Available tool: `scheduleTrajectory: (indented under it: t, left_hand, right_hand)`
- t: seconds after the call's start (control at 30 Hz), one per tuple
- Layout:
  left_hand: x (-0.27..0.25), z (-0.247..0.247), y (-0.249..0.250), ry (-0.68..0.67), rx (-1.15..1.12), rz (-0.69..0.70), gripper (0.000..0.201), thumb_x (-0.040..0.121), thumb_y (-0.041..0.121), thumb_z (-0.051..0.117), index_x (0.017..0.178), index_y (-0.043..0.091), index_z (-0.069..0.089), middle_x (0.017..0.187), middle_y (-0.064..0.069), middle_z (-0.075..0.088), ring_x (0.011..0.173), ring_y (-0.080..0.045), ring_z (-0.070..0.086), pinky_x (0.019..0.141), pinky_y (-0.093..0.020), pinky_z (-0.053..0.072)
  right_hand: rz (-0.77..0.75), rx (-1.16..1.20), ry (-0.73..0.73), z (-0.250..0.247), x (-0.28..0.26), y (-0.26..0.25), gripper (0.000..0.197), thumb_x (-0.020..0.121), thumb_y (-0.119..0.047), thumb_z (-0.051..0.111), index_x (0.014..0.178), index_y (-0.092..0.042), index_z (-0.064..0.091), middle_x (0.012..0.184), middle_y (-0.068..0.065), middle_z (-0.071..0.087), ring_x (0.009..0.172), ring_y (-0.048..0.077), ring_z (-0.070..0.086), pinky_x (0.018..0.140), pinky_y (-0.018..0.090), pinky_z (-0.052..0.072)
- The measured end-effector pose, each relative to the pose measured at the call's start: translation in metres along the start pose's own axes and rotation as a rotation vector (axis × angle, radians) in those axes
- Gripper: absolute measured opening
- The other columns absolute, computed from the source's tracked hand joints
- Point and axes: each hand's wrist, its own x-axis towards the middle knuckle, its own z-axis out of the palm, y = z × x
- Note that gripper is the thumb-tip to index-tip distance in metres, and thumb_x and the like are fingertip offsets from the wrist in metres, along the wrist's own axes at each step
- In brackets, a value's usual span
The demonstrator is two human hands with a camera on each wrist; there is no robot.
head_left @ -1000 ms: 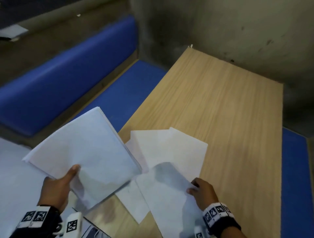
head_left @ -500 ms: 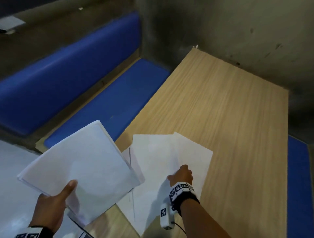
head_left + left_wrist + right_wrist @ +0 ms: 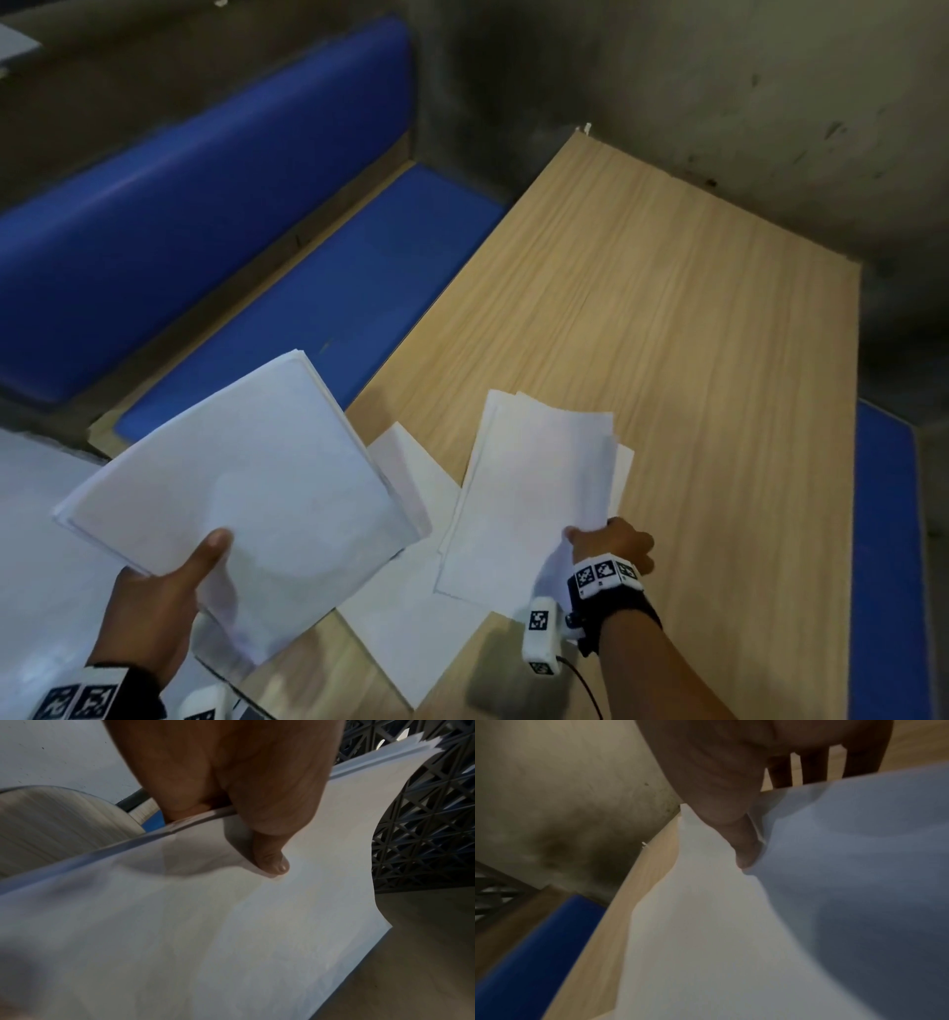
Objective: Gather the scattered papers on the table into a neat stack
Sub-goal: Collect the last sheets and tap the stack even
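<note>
grey, stained concrete walls [image 3: 667, 77] close in behind a light wooden surface [image 3: 667, 334], with one blue padded bench [image 3: 179, 205] along its left edge and a strip of blue padding [image 3: 883, 539] along its right edge.

two hands are in view, and each holds its own bundle of white paper. the left hand [image 3: 149, 611] grips a thick stack of white sheets [image 3: 246, 488] by its near corner, thumb pressed on top and fingers curled underneath; the stack is lifted and hangs out past the surface's left edge, over the bench. the left wrist view shows the same pinch [image 3: 270, 862], with the edges of many sheets stacked fairly evenly; their number cannot be counted.

the right hand [image 3: 616, 545] pinches a thinner, fanned bundle of white sheets [image 3: 534, 488] at its near right corner, raised above the surface near its near edge. at least three offset far corners show in it. in the right wrist view the thumb [image 3: 744, 845] presses down on this paper with the fingers [image 3: 813, 768] below.

at least one more loose white sheet [image 3: 411, 606] lies flat on the surface near its near left corner, partly covered by both bundles.
</note>
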Motion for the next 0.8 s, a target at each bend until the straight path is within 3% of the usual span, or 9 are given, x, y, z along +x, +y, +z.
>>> scheduleTrajectory:
  t: [0.1, 0.2, 0.27, 0.37, 0.5, 0.57, 0.67, 0.73, 0.8]
  left_hand:
    - [-0.003, 0.002, 0.003, -0.007, 0.032, 0.007, 0.068, 0.073, 0.038, 0.087, 0.130, 0.008, 0.065, 0.123, -0.007, 0.072, 0.117, -0.034, 0.065, 0.105, -0.056, 0.046]
    - [-0.005, -0.002, 0.003, 0.002, 0.077, 0.000, 0.061, 0.079, 0.035, 0.085, 0.127, 0.005, 0.066, 0.119, -0.009, 0.072, 0.114, -0.035, 0.066, 0.104, -0.055, 0.047]
    - [-0.004, -0.004, 0.003, 0.013, 0.069, -0.010, 0.065, 0.075, 0.038, 0.087, 0.127, 0.006, 0.067, 0.119, -0.007, 0.073, 0.113, -0.034, 0.066, 0.103, -0.055, 0.048]
    - [-0.003, -0.010, 0.002, 0.047, 0.043, -0.014, 0.068, 0.073, 0.039, 0.087, 0.128, 0.004, 0.066, 0.119, -0.008, 0.073, 0.114, -0.035, 0.066, 0.104, -0.056, 0.047]
    - [-0.007, -0.015, 0.002, 0.051, 0.015, -0.013, 0.074, 0.071, 0.042, 0.088, 0.128, 0.002, 0.064, 0.119, -0.009, 0.071, 0.114, -0.033, 0.065, 0.104, -0.052, 0.046]
    - [-0.008, -0.016, 0.004, 0.060, -0.007, -0.028, 0.067, 0.073, 0.039, 0.088, 0.125, 0.004, 0.065, 0.118, -0.008, 0.070, 0.112, -0.032, 0.065, 0.103, -0.049, 0.046]
    - [-0.008, -0.021, 0.002, 0.090, -0.017, -0.053, 0.070, 0.071, 0.039, 0.089, 0.128, 0.005, 0.064, 0.120, -0.008, 0.071, 0.115, -0.034, 0.066, 0.103, -0.053, 0.047]
    - [-0.007, -0.026, 0.000, 0.111, 0.013, -0.051, 0.070, 0.073, 0.041, 0.087, 0.126, 0.001, 0.065, 0.118, -0.011, 0.071, 0.112, -0.035, 0.067, 0.103, -0.054, 0.048]
    - [-0.010, -0.027, 0.003, 0.116, 0.055, -0.042, 0.070, 0.074, 0.043, 0.086, 0.123, -0.002, 0.065, 0.117, -0.017, 0.071, 0.107, -0.035, 0.066, 0.101, -0.053, 0.049]
  right_hand:
    - [0.067, 0.105, -0.019, -0.003, 0.000, 0.000, 0.059, 0.076, -0.020, 0.081, 0.123, -0.004, 0.051, 0.129, 0.022, 0.047, 0.115, 0.042, 0.051, 0.088, 0.043, 0.052]
    - [0.047, 0.365, -0.070, -0.008, 0.000, 0.003, 0.057, 0.091, -0.007, 0.061, 0.141, -0.001, 0.034, 0.139, 0.023, 0.046, 0.122, 0.039, 0.051, 0.093, 0.040, 0.044]
    - [-0.024, 0.450, -0.033, -0.012, 0.001, 0.002, 0.057, 0.086, -0.008, 0.069, 0.136, -0.001, 0.043, 0.131, 0.022, 0.056, 0.114, 0.036, 0.058, 0.089, 0.037, 0.046]
    - [-0.253, 0.599, 0.004, -0.028, -0.007, -0.014, 0.029, 0.086, -0.010, 0.069, 0.113, 0.000, 0.065, 0.109, 0.014, 0.069, 0.098, 0.031, 0.064, 0.085, 0.034, 0.048]
    - [-0.603, 0.762, 0.038, -0.067, -0.028, -0.043, 0.026, 0.090, -0.011, 0.065, 0.116, -0.012, 0.067, 0.106, 0.000, 0.069, 0.100, 0.021, 0.065, 0.087, 0.033, 0.050]
    - [-0.697, 0.896, -0.045, -0.082, -0.038, -0.053, 0.025, 0.089, -0.008, 0.067, 0.113, -0.013, 0.069, 0.106, 0.001, 0.073, 0.099, 0.018, 0.069, 0.086, 0.032, 0.055]
    - [-0.753, 0.955, -0.307, -0.090, -0.055, -0.058, 0.021, 0.085, 0.000, 0.069, 0.106, -0.005, 0.070, 0.097, 0.007, 0.076, 0.089, 0.020, 0.072, 0.079, 0.030, 0.059]
    - [-0.762, 0.827, -0.469, -0.082, -0.068, -0.057, 0.014, 0.082, 0.002, 0.071, 0.096, -0.003, 0.072, 0.087, 0.007, 0.078, 0.082, 0.020, 0.072, 0.075, 0.032, 0.058]
    - [-0.831, 0.530, -0.553, -0.061, -0.079, -0.051, 0.008, 0.080, -0.007, 0.076, 0.086, -0.013, 0.075, 0.083, 0.002, 0.078, 0.079, 0.013, 0.072, 0.072, 0.029, 0.054]
